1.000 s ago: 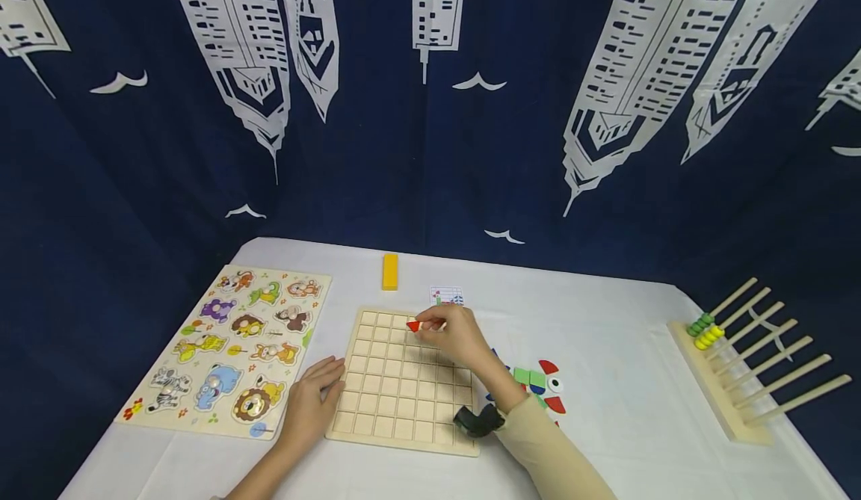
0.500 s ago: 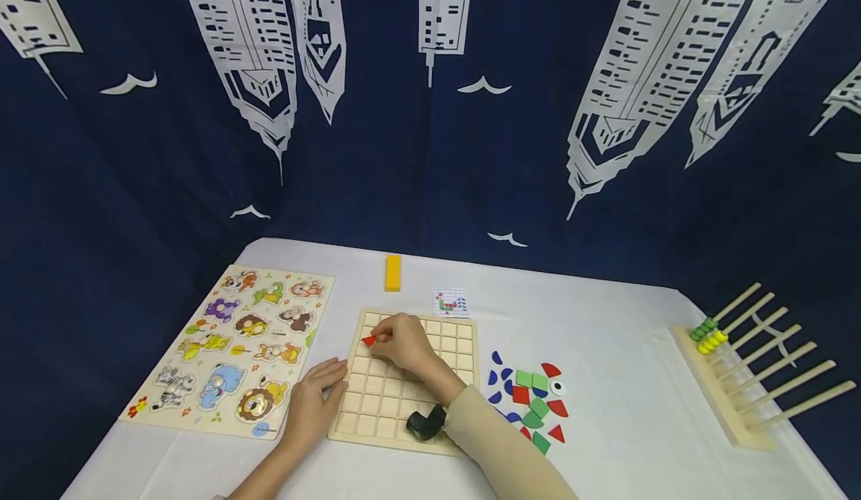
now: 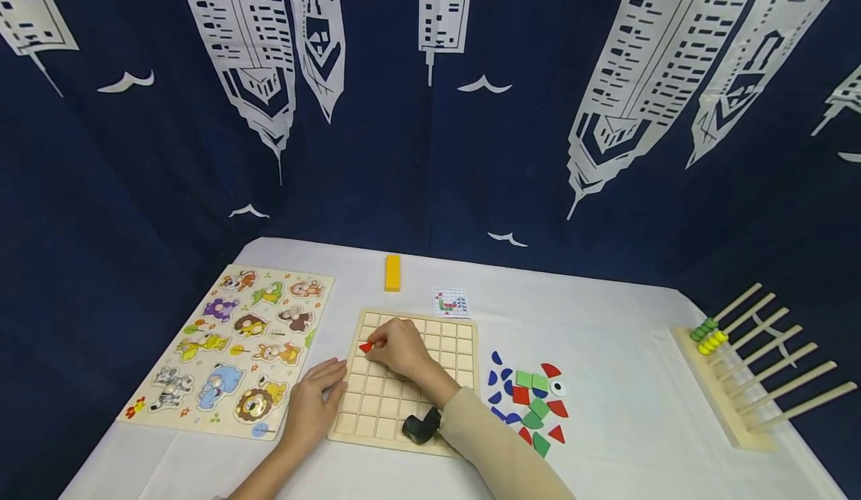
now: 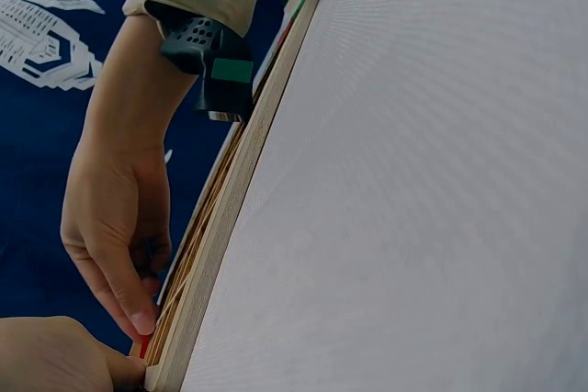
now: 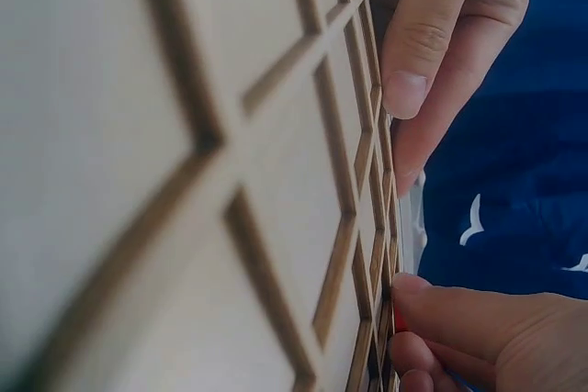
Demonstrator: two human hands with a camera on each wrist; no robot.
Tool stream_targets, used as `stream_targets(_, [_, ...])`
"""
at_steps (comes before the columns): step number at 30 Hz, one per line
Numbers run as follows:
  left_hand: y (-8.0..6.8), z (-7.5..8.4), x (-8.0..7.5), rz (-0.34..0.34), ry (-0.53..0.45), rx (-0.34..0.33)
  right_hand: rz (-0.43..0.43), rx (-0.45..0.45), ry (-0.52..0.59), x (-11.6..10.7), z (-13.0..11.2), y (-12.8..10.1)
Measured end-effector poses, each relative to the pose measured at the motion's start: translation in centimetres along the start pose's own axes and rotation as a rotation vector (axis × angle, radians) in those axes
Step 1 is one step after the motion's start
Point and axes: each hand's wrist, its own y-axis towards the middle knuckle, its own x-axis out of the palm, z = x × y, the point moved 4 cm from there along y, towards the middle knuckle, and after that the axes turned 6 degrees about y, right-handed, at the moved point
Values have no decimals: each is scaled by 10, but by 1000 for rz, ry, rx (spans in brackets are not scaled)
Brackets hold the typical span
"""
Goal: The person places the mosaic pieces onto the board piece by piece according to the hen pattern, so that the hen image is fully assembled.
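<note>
The right hand pinches a small red wedge-shaped piece at the left side of a wooden grid board. In the right wrist view, the red piece shows between its thumb and fingers, close over the grid. The left hand rests with extended fingers along the board's left edge. Both hands come close together in the left wrist view, where the right hand reaches down at the board's edge. Beyond the board lies a small picture card with coloured shapes on a grid.
Several red, green and blue flat pieces lie scattered right of the board. An animal puzzle board is at the left, a yellow block at the back. A wooden peg rack with green and yellow beads stands far right.
The right hand has carried the red piece from the board's upper middle to its left side and slightly nearer. The picture card and scattered pieces came into fuller view. The left hand stays put.
</note>
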Motion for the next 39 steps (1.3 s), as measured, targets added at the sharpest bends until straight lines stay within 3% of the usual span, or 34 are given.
stream_targets(26, [-3, 2, 0, 43, 27, 48, 19, 26, 12, -6, 0, -6])
stream_targets(32, [-4, 4, -1, 37, 16, 37, 51, -6, 69, -38, -4, -28])
stream_targets(39, [-3, 2, 0, 40, 20, 38, 181, 10, 46, -99, 16, -81])
